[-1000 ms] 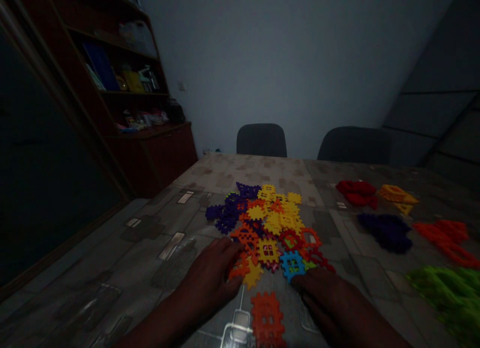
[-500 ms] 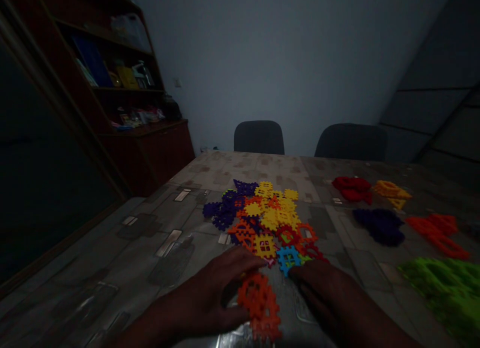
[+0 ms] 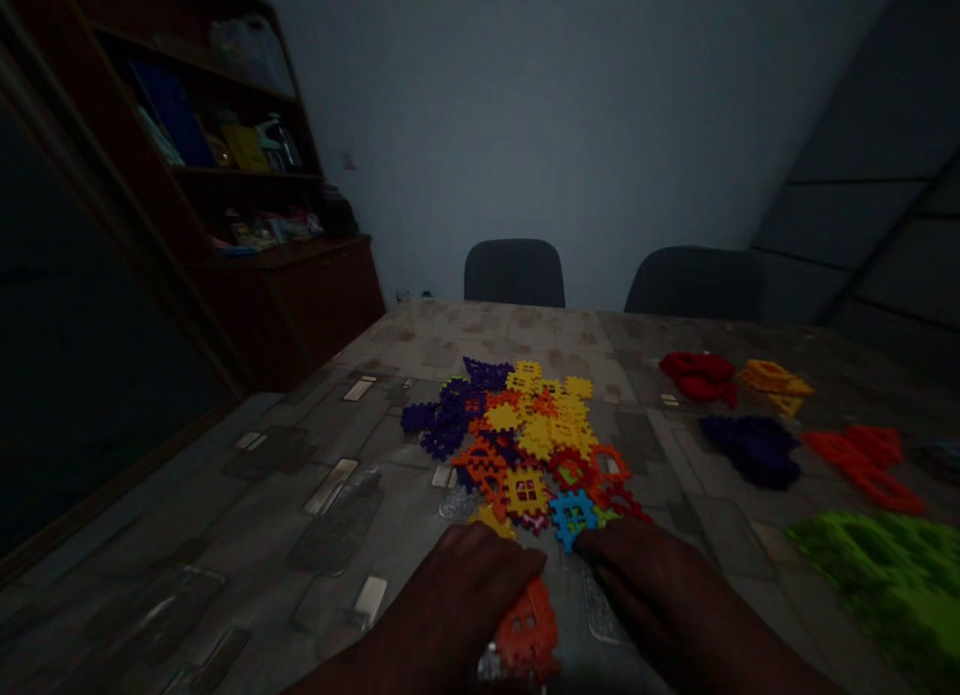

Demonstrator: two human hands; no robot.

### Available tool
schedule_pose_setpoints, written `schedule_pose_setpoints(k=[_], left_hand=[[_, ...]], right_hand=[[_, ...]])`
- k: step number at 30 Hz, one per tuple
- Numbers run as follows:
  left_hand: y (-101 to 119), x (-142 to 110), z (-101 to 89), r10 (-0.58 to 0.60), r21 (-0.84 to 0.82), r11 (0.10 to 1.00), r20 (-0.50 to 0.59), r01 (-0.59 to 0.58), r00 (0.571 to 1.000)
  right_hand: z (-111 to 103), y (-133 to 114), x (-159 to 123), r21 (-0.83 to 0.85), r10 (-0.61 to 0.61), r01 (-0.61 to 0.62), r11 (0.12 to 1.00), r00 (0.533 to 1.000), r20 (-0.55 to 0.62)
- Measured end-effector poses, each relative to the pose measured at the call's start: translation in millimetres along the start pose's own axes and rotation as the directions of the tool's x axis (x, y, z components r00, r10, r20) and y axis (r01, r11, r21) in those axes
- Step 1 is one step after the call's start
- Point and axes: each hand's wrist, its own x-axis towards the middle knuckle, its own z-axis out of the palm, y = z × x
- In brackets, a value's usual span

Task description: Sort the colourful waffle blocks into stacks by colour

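My left hand [image 3: 480,585] curves over a small stack of orange interlocking building pieces [image 3: 527,630] near the table's front edge, its fingers closed round their far end; the thumb is hidden. My right hand [image 3: 645,580] rests palm down on the tabletop with its fingers stretched out, the tips at the edge of a blue square window piece [image 3: 574,517]. Beyond both hands lies a mixed pile with yellow pieces [image 3: 559,430], purple pieces [image 3: 454,415] and red and orange ones. One yellow piece [image 3: 491,521] shows just past my left fingers.
At the right are sorted groups: green pieces [image 3: 885,575], orange pieces [image 3: 862,460], dark purple pieces [image 3: 752,450], red pieces [image 3: 697,375] and yellow pieces [image 3: 776,380]. Two chairs [image 3: 514,273] stand behind the patterned table [image 3: 330,535]. A wooden cabinet [image 3: 300,295] is at the left.
My left hand has moved over the orange pieces and closed on them, uncovering a yellow piece beyond its fingers. The right hand has stayed nearly in place. The view has shifted slightly.
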Motion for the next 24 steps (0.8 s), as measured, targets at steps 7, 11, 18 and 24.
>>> schedule_pose_setpoints(k=[7,11,18,24], left_hand=[[2,6,19.7,0.012,0.207,0.978,0.079,-0.028,0.997],[2,2,15.5,0.006,0.244,0.970,0.054,-0.019,0.999],[-25,-9,-59.9,-0.273,0.132,0.946,-0.175,0.297,0.946],[-67,-14,-84.0,-0.536,0.246,0.809,-0.067,0.534,0.842]], right_hand=[[8,10,1,0.054,-0.016,0.022,0.998,0.993,-0.114],[0,4,12,0.061,-0.017,0.030,0.998,0.979,-0.202],[-15,-24,76,-0.031,-0.035,0.032,0.999,0.995,-0.090],[-10,-49,145,-0.223,-0.002,0.012,0.975,0.999,0.044]])
